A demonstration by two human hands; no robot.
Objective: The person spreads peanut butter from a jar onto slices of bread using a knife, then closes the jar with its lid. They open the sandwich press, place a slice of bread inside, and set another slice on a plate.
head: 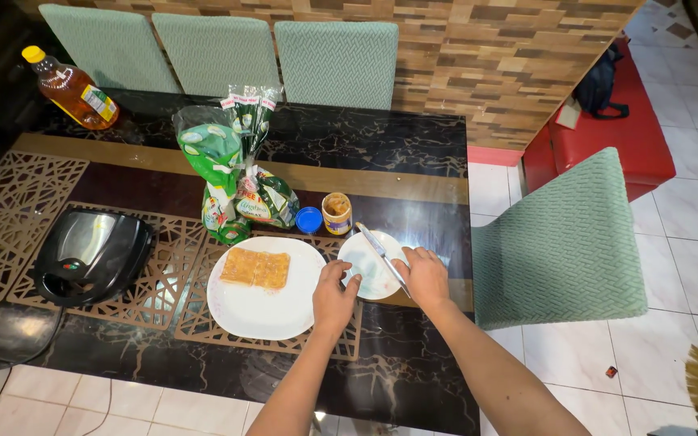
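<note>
Head view, only feed I've got. Two hands on the table edge. Right hand (pixel 423 276) is clenched round a knife (pixel 383 257), blade lying across the small plate (pixel 365 270). Left hand (pixel 333 295) has fingertips curled onto that plate's near rim, sitting between it and the large plate (pixel 264 311).

Count: two plates, two toast slices (pixel 255 267) side by side on the large one, one open spread jar (pixel 337 213), one blue lid (pixel 309 220) just beside it, two bread bags (pixel 232 173), one sandwich press (pixel 90 254), one bottle of amber liquid (pixel 70 87), four green chairs (pixel 563 242).

Hidden: knife handle is inside the fist. Can't make out what's on the small plate. Dark object at left edge is cut off.
</note>
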